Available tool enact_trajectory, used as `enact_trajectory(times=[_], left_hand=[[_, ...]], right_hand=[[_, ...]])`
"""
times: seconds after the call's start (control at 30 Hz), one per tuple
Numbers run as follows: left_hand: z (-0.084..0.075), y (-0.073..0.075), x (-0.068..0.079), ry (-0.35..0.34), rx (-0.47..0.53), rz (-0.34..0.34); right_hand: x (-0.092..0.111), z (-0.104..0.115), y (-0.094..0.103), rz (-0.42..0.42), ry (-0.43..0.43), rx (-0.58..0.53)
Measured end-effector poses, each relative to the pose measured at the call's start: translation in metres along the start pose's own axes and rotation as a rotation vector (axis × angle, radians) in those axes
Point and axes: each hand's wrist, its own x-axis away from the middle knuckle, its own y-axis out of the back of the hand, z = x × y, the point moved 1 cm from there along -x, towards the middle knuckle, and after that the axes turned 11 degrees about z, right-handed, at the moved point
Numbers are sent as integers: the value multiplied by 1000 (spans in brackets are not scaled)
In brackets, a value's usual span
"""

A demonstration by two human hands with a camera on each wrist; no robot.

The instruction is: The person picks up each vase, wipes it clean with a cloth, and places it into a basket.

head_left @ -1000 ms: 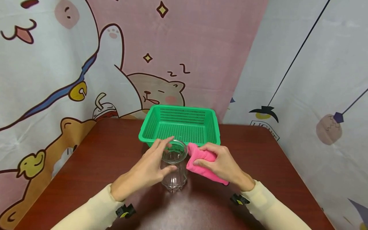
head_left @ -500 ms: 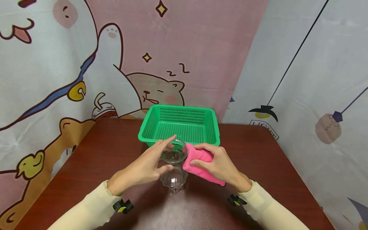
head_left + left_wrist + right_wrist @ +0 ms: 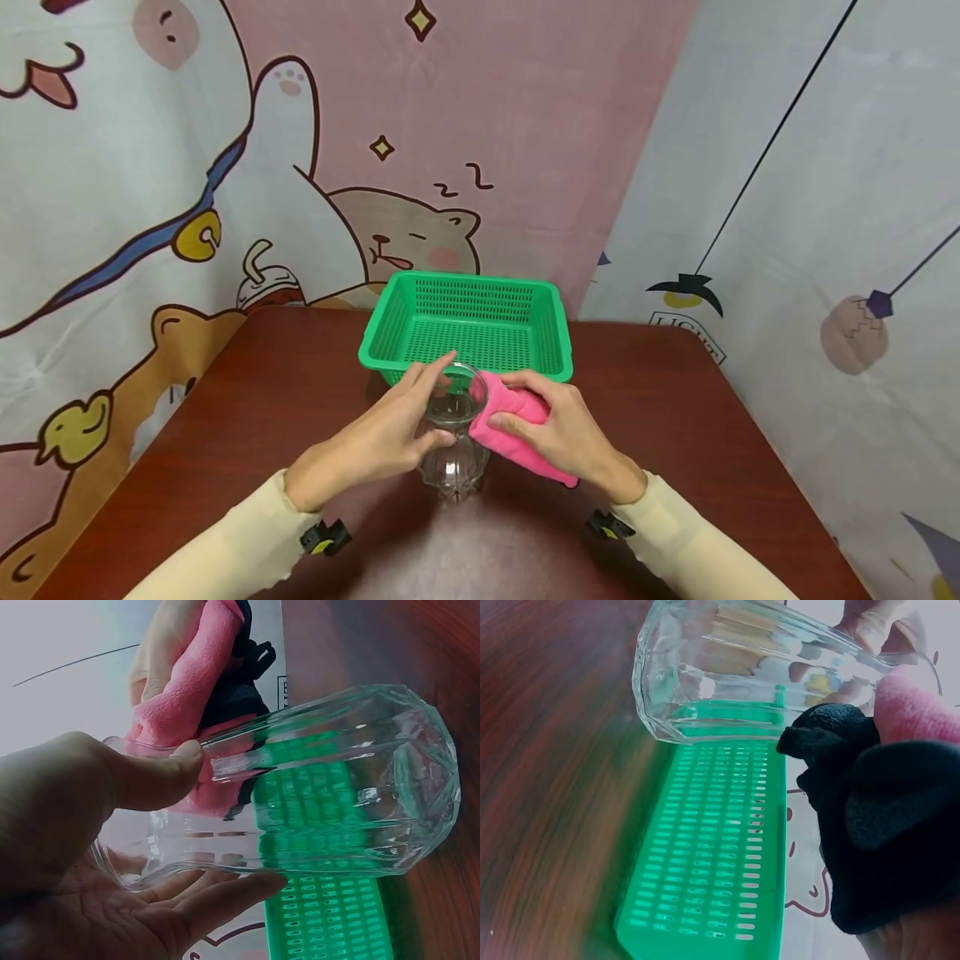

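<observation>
A clear glass vase (image 3: 453, 467) with a flared rim and a faceted lower body stands roughly upright in front of me. Around its neck is my left hand (image 3: 382, 429), with the thumb (image 3: 169, 776) on the near side and the fingers behind. From the head view I cannot tell whether the base touches the table. My right hand (image 3: 570, 429) grips a folded cloth (image 3: 517, 446), pink on one side and black (image 3: 900, 825) on the other. The cloth's edge lies against the right side of the vase's rim. Cloth and vase hide some right fingertips.
Behind the vase a green plastic basket (image 3: 367, 350) with slotted walls sits on the dark red-brown table (image 3: 660, 433). A printed curtain (image 3: 540, 150) hangs along the table's back and sides.
My right hand has moved left with the cloth, which now overlaps the right side of the vase's rim. The left hand keeps its place at the neck. The basket has not moved.
</observation>
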Motion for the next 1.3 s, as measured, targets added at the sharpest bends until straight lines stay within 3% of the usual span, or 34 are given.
enact_trajectory(times=[0.4, 0.73, 1.3], left_hand=[[1, -2, -1, -6, -42, -5], [0, -3, -1, -12, -45, -6], [2, -4, -1, -26, -42, -7]], right_hand=[[-4, -1, -6, -14, 16, 42], [-4, -2, -7, 16, -46, 29], [-6, -4, -13, 70, -14, 186]])
